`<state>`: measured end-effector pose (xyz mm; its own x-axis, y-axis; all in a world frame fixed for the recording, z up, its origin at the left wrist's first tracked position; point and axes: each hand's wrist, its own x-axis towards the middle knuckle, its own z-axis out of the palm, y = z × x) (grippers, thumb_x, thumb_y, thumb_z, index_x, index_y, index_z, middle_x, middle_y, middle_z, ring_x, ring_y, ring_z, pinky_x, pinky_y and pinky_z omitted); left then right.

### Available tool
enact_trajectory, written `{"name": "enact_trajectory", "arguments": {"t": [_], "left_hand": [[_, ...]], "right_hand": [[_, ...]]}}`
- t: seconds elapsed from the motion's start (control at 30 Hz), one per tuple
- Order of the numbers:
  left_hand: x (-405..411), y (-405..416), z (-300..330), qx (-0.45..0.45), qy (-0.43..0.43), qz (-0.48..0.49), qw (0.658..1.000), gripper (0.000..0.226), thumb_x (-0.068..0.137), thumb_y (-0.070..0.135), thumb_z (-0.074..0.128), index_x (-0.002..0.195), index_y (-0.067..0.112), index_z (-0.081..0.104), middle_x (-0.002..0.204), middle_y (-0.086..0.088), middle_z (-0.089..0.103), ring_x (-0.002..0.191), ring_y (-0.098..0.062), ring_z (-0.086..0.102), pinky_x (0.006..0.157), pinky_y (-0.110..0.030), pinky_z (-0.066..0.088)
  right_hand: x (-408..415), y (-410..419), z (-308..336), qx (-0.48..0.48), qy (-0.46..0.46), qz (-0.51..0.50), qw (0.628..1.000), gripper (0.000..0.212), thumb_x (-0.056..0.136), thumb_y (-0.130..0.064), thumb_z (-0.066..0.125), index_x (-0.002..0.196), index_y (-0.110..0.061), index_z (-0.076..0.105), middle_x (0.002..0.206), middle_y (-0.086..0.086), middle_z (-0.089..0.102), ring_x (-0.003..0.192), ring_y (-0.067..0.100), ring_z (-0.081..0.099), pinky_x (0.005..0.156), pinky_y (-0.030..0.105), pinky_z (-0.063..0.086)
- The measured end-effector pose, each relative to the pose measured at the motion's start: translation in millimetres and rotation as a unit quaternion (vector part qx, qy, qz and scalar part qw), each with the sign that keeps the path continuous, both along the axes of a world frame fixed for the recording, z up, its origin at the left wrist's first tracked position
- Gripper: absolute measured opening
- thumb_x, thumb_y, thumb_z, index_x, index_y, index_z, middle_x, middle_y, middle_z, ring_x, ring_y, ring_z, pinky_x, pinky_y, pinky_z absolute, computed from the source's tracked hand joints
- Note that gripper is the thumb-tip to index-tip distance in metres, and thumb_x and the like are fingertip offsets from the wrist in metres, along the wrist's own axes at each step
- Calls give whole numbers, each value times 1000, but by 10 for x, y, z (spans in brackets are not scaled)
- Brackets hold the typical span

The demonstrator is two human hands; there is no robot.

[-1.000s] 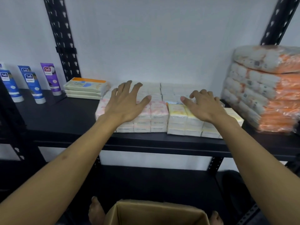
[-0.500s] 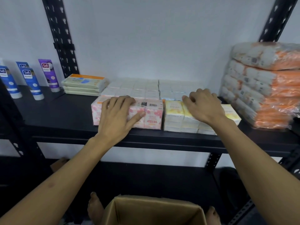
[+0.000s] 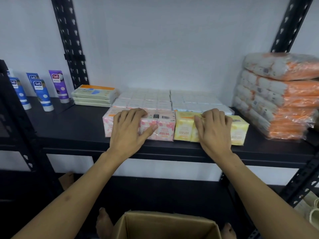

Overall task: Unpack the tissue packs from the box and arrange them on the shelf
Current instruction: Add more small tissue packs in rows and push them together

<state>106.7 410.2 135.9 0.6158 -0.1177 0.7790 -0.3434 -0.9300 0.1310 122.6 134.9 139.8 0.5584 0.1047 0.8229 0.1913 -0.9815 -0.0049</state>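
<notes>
Shelf (image 3: pixel 72 128), front row: pink tissue pack (image 3: pixel 165 128) and yellow tissue pack (image 3: pixel 183 128), side by side, touching, likely being squared to the edge. Left hand (image 3: pixel 128 129) grips the pink pack, fingers curled over its top; right hand (image 3: pixel 214 130) likewise grips the yellow. Box (image 3: pixel 165 225) below, open.

I am standing in a shop stockroom or retail storage area, at a black steel shelf (image 3: pixel 72 128) held by slotted black uprights (image 3: pixel 69 42) against a plain white wall (image 3: pixel 172 40). The goods are stocked in multiples: branded cream tubes (image 3: pixel 42 94) standing toward the shelf's left end, flat wipe packs (image 3: pixel 94 97) stacked near the back edge, wrapped tissue packs (image 3: pixel 165 128) in rows along the front edge, and orange plastic-wrapped bundles (image 3: pixel 283 97) piled at the right end. An open cardboard box (image 3: pixel 165 225) sits below.
</notes>
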Motion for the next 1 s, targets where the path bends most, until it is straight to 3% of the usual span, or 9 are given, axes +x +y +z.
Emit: {"name": "enact_trajectory", "arguments": {"t": [0.17,0.3,0.4,0.5,0.57,0.67,0.8,1.0], "left_hand": [[-38,5,76,1,34,2,999,55,92,70,48,119,23,61,122,6,61,110,-16,52,100,-33,33],[-7,-6,619,48,138,4,989,60,91,79,37,90,24,63,95,5,62,89,-17,56,83,-38,44],[146,-27,854,18,199,5,980,57,100,66,35,77,19,58,81,3,61,81,-18,60,81,-39,45],[261,-16,680,13,179,65,982,36,100,52,43,102,21,61,107,-2,60,112,-25,53,99,-45,36],[255,-3,536,29,148,83,985,42,99,53,40,118,22,61,122,-4,59,121,-26,47,104,-45,32],[181,-7,474,42,116,88,988,51,101,59,32,121,23,63,123,-4,65,119,-26,53,103,-47,33],[27,-39,313,10,21,110,994,50,103,60,33,109,21,65,102,0,70,99,-24,59,99,-44,34],[-27,13,-77,-21,-56,67,996,44,102,58,45,115,19,60,116,2,62,110,-21,53,106,-43,30]], "right_hand": [[-60,-16,174,23,27,40,999,31,103,-36,46,83,-13,53,88,4,52,83,27,47,76,43,34],[13,-53,601,69,138,96,983,46,101,-28,45,56,-16,39,64,-2,46,64,24,44,75,43,41],[132,-12,648,82,150,66,983,40,101,-27,44,64,-12,46,68,2,50,70,27,46,74,40,39],[215,-22,531,72,146,36,986,31,99,-32,43,78,-12,55,86,4,54,86,27,46,82,42,37],[217,-42,513,64,150,33,986,30,98,-34,43,83,-12,58,90,4,54,88,24,43,86,44,38],[207,-62,512,41,165,24,985,29,98,-36,43,91,-13,60,97,4,55,92,21,42,87,43,34],[194,-62,539,31,192,24,981,36,99,-40,41,104,-14,67,110,6,58,111,27,48,96,46,34],[179,-73,529,17,211,29,977,36,100,-38,38,101,-13,64,105,6,60,104,24,43,86,42,27]]}}
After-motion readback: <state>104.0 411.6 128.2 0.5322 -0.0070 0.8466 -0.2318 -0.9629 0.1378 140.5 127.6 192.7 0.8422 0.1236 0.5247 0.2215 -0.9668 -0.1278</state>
